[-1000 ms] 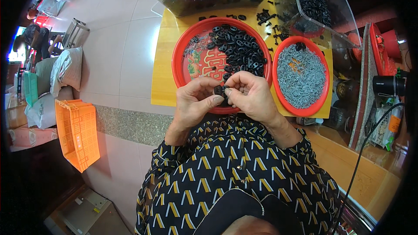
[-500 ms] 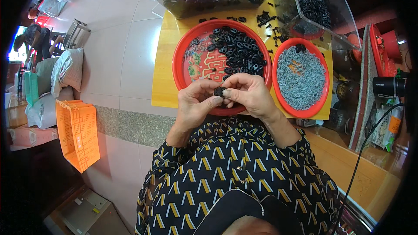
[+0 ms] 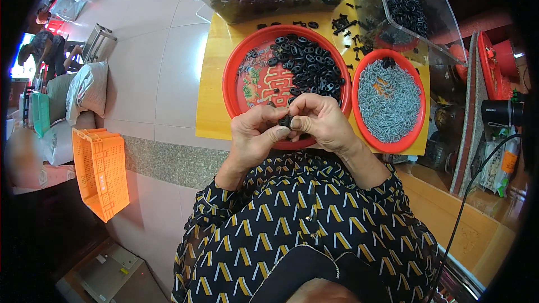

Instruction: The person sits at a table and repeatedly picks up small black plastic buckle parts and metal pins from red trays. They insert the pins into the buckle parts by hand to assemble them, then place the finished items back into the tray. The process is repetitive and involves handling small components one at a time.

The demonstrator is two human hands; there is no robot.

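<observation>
Between the fingertips of both my hands is a small black plastic part [image 3: 286, 121], mostly hidden by the fingers. My left hand [image 3: 255, 130] pinches it from the left, my right hand [image 3: 321, 121] from the right. Both are held over the near rim of a round red tray [image 3: 229, 78]. Inside that tray lie a heap of black oval two-holed plastic pieces [image 3: 314, 70] and, at its left, a few silver screws [image 3: 254, 60]. To the right, an oval red tray [image 3: 416, 129] is filled with silver screws [image 3: 387, 104], with a dark piece at its far end.
Two clear plastic bins [image 3: 281, 1] of black parts stand at the back of the yellow table [image 3: 210, 101]. Loose black pieces [image 3: 343, 24] lie between bins and trays. An orange crate [image 3: 104, 174] is at the left, with stuffed sacks [image 3: 87, 92] beyond. A black cable [image 3: 463, 207] hangs at right.
The black part has turned slightly between my fingers, and my fingertips have shifted a little around it. A blurred shape has appeared at the far left edge.
</observation>
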